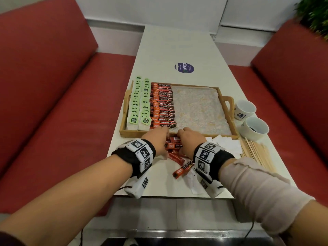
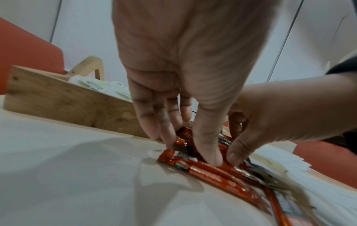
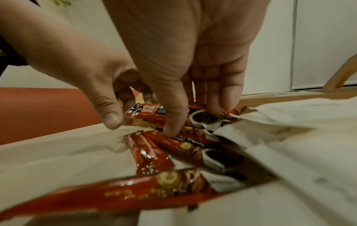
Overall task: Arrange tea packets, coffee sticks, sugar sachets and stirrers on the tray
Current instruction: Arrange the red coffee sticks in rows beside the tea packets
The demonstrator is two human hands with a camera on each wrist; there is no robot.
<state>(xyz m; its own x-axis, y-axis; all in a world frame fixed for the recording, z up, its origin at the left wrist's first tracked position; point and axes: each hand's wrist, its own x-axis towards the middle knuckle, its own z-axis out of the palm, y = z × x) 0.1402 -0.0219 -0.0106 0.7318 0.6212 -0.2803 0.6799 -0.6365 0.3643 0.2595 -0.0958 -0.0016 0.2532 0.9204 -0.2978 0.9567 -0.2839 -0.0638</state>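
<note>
Both hands work the loose coffee sticks (image 1: 174, 148) heaped on the desk (image 1: 159, 185) just in front of the tray (image 1: 229, 134), probably to square a few before adding them to the red row beside the tea packets (image 1: 140, 102). The left hand (image 1: 157, 139) and right hand (image 1: 189, 138) each curl fingertips down onto the sticks, pinching them. Sugar sachets (image 1: 226, 144) and stirrers (image 1: 255, 151) wait at the right, likely for the tray's bare half.
</note>
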